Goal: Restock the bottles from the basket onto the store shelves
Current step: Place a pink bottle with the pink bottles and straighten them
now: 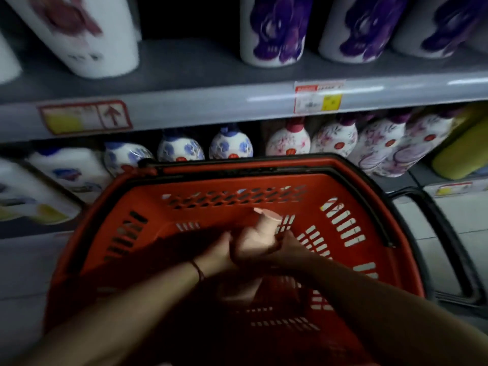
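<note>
A red plastic basket (264, 180) with slotted walls fills the lower middle of the view, and I see no bottle inside it. My left hand (224, 249) and my right hand (287, 247) meet above the basket floor, pressed together with fingers closed and one thumb pointing up. No bottle shows in either hand. White bottles with purple flowers (274, 30) stand on the upper shelf (211, 107). A white bottle with a red flower (79, 35) stands to their left.
A bare gap (190, 59) lies between the red-flower and purple-flower bottles. The lower shelf holds blue-flower bottles (229, 146), pink-flower bottles (287, 141) and a yellow bottle (462, 154). The basket's black handle (449, 247) hangs at the right. A price tag (318, 97) is on the shelf edge.
</note>
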{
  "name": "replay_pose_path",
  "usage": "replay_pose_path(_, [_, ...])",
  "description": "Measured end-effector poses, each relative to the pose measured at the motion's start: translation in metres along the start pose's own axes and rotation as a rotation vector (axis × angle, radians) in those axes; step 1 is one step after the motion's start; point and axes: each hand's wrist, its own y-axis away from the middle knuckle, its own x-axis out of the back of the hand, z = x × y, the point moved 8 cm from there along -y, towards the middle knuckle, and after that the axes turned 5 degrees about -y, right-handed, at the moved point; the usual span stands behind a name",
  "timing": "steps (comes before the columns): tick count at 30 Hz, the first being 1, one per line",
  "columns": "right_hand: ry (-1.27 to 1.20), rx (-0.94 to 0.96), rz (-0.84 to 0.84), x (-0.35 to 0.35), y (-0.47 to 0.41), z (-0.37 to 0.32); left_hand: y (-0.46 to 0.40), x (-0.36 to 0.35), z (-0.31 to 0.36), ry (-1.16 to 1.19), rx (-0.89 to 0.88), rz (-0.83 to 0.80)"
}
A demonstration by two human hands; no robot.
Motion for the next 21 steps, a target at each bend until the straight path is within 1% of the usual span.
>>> replay_pose_path(2, [-0.051,0.133,-0.003,0.009,0.027,-0.037,0.023,0.031,0.028,0.063,-0.076,0.054])
replay_pose_path(6, [-0.104,0.381,0.099,0.029,0.102,-0.124,0.086,0.100,0.096,0.249,-0.247,0.244])
replay_pose_path(9, [-0.121,0.506,0.098,0.030,0.154,-0.186,0.136,0.140,0.146,0.383,-0.316,0.355])
replay_pose_path(12, [-0.041,0.635,0.076,0.030,0.211,-0.241,0.185,0.176,0.189,0.463,-0.398,0.455])
replay_pose_path(16, [0.182,0.816,0.116,0.031,0.273,-0.303,0.244,0.227,0.241,0.569,-0.527,0.581])
replay_pose_path(21, [0.172,1.006,0.141,0.045,0.340,-0.395,0.300,0.293,0.311,0.599,-0.739,0.671])
